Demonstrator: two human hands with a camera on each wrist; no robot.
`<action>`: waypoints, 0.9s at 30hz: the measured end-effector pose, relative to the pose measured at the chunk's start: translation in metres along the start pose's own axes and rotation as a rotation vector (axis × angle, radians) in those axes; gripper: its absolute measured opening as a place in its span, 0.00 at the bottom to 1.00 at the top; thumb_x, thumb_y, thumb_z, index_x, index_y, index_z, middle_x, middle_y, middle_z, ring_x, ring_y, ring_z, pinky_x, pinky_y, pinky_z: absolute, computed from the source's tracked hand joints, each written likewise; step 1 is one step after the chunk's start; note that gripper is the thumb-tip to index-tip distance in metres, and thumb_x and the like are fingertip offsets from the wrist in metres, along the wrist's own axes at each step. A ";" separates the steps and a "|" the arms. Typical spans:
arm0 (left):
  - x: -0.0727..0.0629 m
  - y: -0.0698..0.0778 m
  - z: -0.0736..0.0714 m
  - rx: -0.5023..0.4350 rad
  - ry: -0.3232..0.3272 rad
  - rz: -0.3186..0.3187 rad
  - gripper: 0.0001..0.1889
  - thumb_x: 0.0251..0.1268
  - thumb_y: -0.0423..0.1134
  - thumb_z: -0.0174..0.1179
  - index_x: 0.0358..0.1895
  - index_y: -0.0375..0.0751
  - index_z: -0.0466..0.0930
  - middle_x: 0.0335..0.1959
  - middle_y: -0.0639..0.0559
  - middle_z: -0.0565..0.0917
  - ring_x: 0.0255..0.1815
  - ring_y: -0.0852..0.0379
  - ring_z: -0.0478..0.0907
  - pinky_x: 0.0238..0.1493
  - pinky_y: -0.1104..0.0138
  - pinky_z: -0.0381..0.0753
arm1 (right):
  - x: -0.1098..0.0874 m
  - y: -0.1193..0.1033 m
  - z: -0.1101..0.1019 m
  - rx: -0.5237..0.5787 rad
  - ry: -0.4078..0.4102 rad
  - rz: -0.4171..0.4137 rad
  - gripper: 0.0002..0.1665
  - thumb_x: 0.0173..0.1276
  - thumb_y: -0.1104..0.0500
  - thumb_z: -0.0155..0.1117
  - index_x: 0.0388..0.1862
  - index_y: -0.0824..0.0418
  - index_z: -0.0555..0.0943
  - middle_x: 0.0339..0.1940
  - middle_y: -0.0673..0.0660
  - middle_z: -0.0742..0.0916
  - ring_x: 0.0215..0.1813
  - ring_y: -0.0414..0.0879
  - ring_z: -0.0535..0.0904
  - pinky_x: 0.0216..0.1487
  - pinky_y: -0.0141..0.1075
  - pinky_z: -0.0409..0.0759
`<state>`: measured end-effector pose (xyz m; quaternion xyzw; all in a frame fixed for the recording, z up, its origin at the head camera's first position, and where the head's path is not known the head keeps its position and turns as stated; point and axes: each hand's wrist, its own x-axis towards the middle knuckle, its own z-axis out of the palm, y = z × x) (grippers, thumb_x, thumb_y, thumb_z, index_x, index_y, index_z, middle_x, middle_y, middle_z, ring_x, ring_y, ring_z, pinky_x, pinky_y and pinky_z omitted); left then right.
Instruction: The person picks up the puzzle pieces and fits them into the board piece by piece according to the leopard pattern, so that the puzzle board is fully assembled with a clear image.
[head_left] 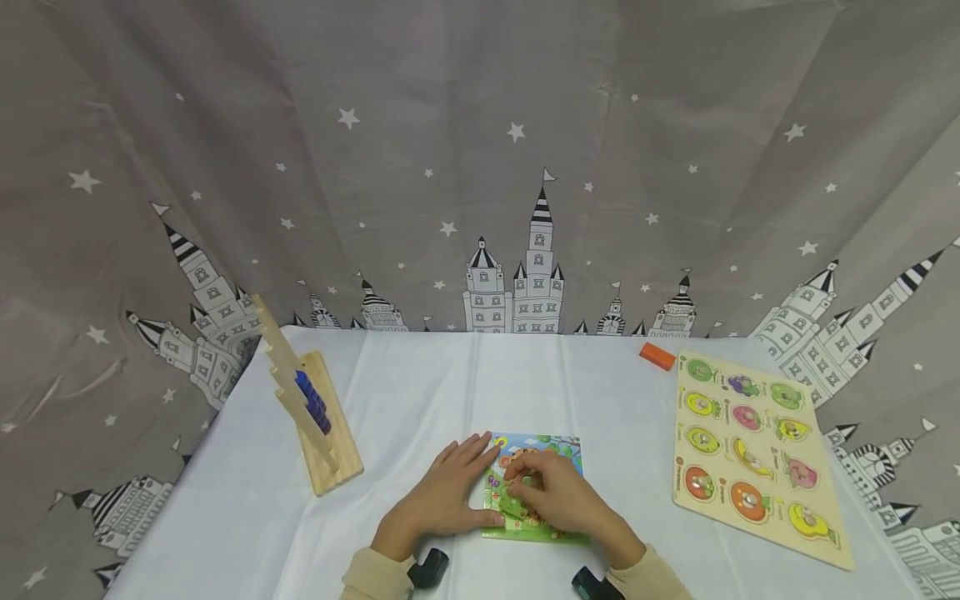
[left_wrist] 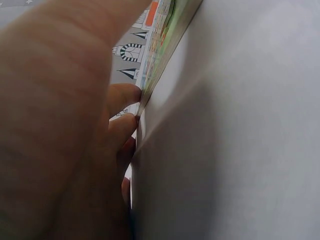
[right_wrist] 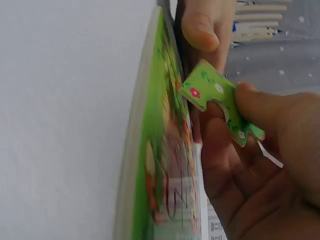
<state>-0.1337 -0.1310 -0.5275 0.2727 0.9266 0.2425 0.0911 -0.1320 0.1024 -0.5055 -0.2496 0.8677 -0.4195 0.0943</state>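
A flat jigsaw puzzle point(head_left: 564, 446) with a colourful cartoon scene and green border lies at the front middle of the white table. Along its left side, my left hand point(head_left: 444, 493) has its fingers stretched out, with thumb and fingertips at the puzzle's edge. Over the middle of the picture, my right hand point(head_left: 564, 493) pinches a green puzzle piece point(right_wrist: 207, 85) printed with small flowers. In the right wrist view, the piece is tilted between thumb and fingers, raised off the puzzle's surface. My right hand hides part of the picture in the head view.
To the left stands a wooden rack point(head_left: 341, 442) with upright slats and blue pieces point(head_left: 312, 402) on it. A wooden fruit puzzle board point(head_left: 720, 371) lies at the right. Near its far left corner is an orange block point(head_left: 657, 357). A grey castle-print curtain point(head_left: 420, 275) hangs behind the table.
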 end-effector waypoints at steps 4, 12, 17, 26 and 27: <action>-0.002 0.001 -0.001 -0.021 -0.004 -0.007 0.53 0.55 0.71 0.65 0.80 0.46 0.61 0.84 0.47 0.57 0.85 0.44 0.52 0.83 0.44 0.50 | 0.002 -0.002 0.009 0.001 -0.018 -0.001 0.08 0.63 0.57 0.76 0.40 0.52 0.86 0.29 0.41 0.85 0.26 0.28 0.74 0.30 0.25 0.76; -0.003 0.001 -0.001 -0.006 0.014 0.012 0.51 0.58 0.69 0.65 0.80 0.44 0.61 0.83 0.45 0.58 0.84 0.42 0.54 0.82 0.43 0.52 | 0.003 -0.008 0.017 -0.125 0.002 -0.025 0.13 0.59 0.56 0.79 0.43 0.55 0.90 0.31 0.43 0.85 0.30 0.27 0.71 0.32 0.24 0.74; -0.004 0.000 0.000 0.005 0.028 0.038 0.52 0.57 0.68 0.66 0.79 0.42 0.62 0.82 0.42 0.60 0.83 0.40 0.56 0.81 0.41 0.54 | 0.002 -0.010 0.018 -0.162 0.011 -0.032 0.15 0.56 0.55 0.81 0.43 0.56 0.90 0.31 0.45 0.83 0.30 0.28 0.69 0.32 0.23 0.72; -0.005 -0.001 0.003 -0.027 0.009 0.002 0.53 0.55 0.70 0.67 0.80 0.46 0.61 0.83 0.45 0.58 0.84 0.42 0.54 0.82 0.42 0.51 | -0.003 -0.014 0.020 -0.139 -0.030 -0.015 0.06 0.58 0.60 0.79 0.36 0.54 0.91 0.30 0.43 0.88 0.30 0.26 0.75 0.33 0.23 0.76; -0.005 -0.001 0.003 -0.029 0.009 0.001 0.53 0.55 0.70 0.67 0.80 0.46 0.61 0.83 0.45 0.58 0.84 0.42 0.54 0.82 0.42 0.52 | -0.003 -0.013 0.020 -0.122 -0.043 -0.012 0.06 0.59 0.60 0.78 0.36 0.54 0.91 0.29 0.42 0.88 0.30 0.25 0.75 0.33 0.23 0.77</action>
